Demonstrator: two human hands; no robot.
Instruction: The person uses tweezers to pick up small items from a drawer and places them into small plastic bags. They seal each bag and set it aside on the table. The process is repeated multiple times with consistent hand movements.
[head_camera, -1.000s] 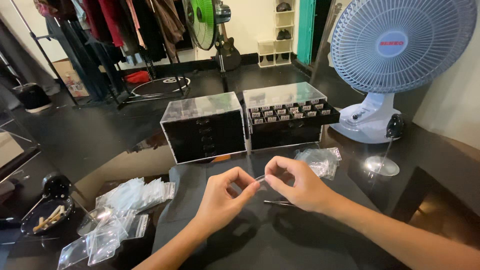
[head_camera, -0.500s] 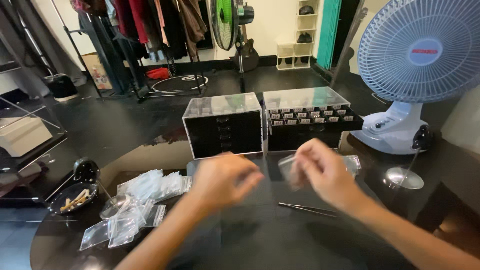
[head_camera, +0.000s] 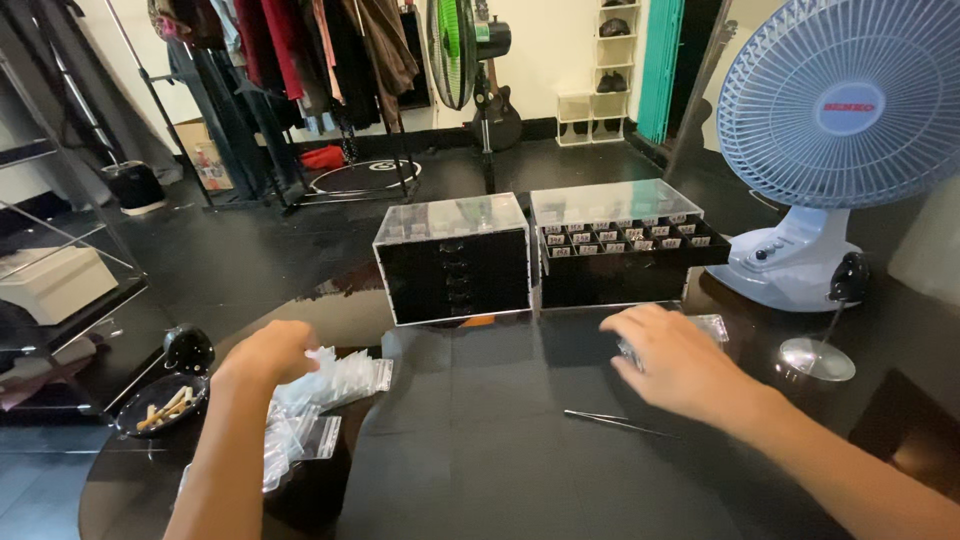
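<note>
At lower left our left hand (head_camera: 268, 353) rests on the heap of clear zip bags (head_camera: 318, 400), grip curled; we cannot tell whether it pinches one. Right of centre our right hand (head_camera: 672, 358) covers more clear bags (head_camera: 712, 326), fingers loosely bent, grip state unclear. Tweezers (head_camera: 615, 422) lie on the dark worktop (head_camera: 480, 460) beneath it, before 2 drawer boxes (head_camera: 455, 258).
</note>
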